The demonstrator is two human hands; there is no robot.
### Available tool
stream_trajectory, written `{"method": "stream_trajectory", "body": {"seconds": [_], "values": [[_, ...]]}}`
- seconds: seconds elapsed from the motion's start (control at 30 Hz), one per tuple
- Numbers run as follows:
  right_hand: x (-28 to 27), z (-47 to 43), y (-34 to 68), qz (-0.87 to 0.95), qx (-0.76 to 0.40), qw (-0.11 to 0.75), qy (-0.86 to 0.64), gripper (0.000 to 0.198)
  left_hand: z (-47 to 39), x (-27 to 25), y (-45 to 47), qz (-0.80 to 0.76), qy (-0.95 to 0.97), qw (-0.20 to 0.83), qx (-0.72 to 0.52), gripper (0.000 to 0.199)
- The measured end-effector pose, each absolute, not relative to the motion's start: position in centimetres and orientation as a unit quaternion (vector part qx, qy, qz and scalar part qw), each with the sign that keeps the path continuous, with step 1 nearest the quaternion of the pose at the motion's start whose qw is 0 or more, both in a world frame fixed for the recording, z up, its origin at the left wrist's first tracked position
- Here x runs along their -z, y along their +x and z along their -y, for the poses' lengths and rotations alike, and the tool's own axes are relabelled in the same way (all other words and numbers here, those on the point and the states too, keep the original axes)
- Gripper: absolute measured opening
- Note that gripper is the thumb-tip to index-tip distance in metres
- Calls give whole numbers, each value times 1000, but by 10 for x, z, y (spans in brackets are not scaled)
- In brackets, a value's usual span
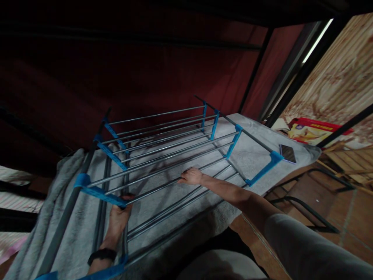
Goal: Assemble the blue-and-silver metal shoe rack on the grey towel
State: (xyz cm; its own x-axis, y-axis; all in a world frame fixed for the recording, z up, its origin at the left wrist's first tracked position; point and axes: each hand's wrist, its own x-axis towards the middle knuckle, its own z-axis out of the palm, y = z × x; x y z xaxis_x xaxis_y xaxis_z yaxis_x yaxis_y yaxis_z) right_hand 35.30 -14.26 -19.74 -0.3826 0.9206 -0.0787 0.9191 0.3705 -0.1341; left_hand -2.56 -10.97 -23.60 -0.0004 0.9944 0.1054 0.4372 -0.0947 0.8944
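A rack of grey metal tubes with blue plastic brackets lies on its side in front of me. My left hand (120, 217), with a dark band on its wrist, is closed around the near end of a blue bracket (101, 194), where a thin rod meets it. Farther right, the fingers of my right hand (191, 176) are wrapped round that metal rod (157, 191) near its middle. The rod spans towards a blue bracket (233, 144) on the far right side. Several loose-looking rods (171, 208) run below, nearer to me.
Under the rack is a bed with a grey blanket (253, 153). A phone (288, 153) lies near its right edge. Beyond are a red and yellow box (310, 130) and a chair (311, 194). Dark bed-frame posts (256, 70) and a red curtain (175, 74) stand behind.
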Motion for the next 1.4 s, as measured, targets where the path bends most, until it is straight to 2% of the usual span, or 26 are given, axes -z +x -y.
{"method": "stream_trajectory", "body": {"seconds": [0.23,0.6,0.97,1.4], "values": [[196,136,352,813,-86,-45,-575,56,102,253,-30,-578,607,335,-431,29],[196,145,346,813,-70,-72,-573,61,120,230,-22,-588,606,346,-408,22],[197,144,352,813,-72,-57,-574,63,112,230,-28,-598,606,358,-383,38],[197,141,354,821,-72,-45,-565,60,126,193,-16,-638,588,367,-336,54]]}}
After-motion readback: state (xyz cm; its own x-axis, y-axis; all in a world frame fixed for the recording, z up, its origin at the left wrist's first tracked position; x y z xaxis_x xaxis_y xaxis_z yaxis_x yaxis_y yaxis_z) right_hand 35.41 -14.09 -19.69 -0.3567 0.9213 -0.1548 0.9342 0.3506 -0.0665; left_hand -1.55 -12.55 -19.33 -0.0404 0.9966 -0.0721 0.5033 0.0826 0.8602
